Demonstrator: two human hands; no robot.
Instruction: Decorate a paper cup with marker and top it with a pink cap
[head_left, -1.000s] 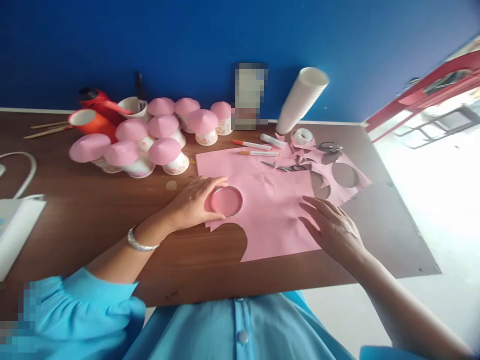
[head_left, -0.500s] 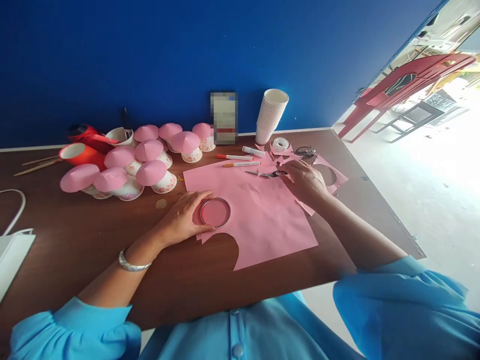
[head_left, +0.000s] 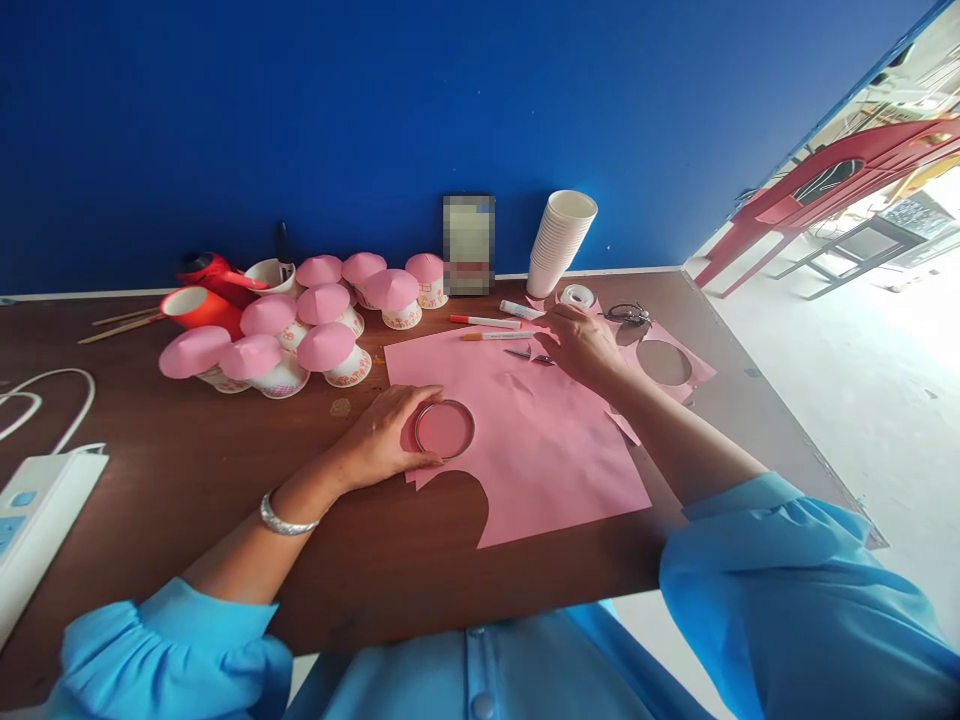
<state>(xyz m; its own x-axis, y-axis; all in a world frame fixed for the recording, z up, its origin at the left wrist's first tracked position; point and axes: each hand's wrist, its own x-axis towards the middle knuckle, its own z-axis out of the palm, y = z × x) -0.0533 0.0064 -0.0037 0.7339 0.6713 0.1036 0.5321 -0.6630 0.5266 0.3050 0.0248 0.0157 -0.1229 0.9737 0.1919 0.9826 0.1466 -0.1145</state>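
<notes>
My left hand (head_left: 394, 432) curls its thumb and fingers around a round ring (head_left: 417, 440) with a thin grey rim. The ring lies flat on the left part of a large pink paper sheet (head_left: 555, 440), just above a curved cut-out in its edge. Fingers loosely bent and apart, my right hand (head_left: 585, 345) hovers at the ends of an orange marker (head_left: 495, 337) and a white marker (head_left: 517, 311). A red marker (head_left: 484, 322) lies beside them. Scissors (head_left: 519, 353) rest partly under that hand, their handles hidden.
Paper cups with pink cone tops (head_left: 326, 345) stand in a group at the left. A stack of white cups (head_left: 559, 245), a tape roll (head_left: 577, 296) and pink scraps (head_left: 694, 365) are at the back right. A white power strip (head_left: 52, 530) lies far left.
My right hand has moved left from over the scissors' handles to the markers' ends. My left hand stays around the ring. The whole view has shifted slightly.
</notes>
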